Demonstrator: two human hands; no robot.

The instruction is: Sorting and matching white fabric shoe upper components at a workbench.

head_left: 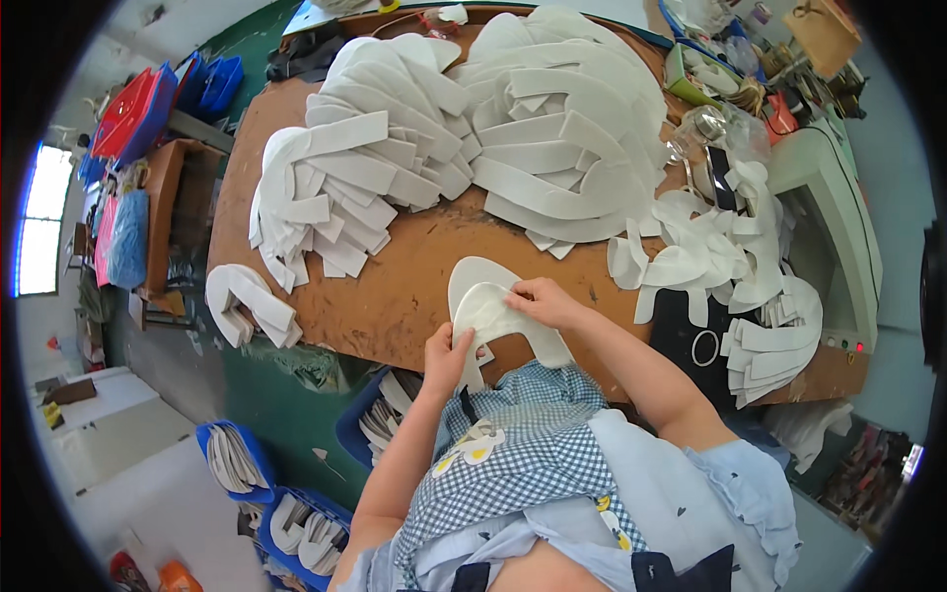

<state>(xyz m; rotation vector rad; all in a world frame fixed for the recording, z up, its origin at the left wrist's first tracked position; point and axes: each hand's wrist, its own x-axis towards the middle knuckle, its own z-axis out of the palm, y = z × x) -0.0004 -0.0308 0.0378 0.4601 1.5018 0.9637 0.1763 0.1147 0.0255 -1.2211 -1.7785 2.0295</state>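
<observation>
At the table's near edge I hold a large white U-shaped pad [472, 274] with a thinner white curved piece [490, 312] lying over its front. My left hand [447, 357] pinches the left side of the two pieces, thumb on top. The right hand [545, 302] grips the curved piece near its upper right edge, its fingertips pressed together there. The pad's two legs point down toward my checked apron. How far the layers overlap under my fingers is hidden.
Large stacks of white U-shaped pads [345, 148] [582, 118] cover the back of the brown table [395, 296]. A small pad stack [252, 301] sits at the left corner. Loose white pieces [691, 247] and a grey machine [829, 207] stand right. Blue baskets [232, 449] line the floor at left.
</observation>
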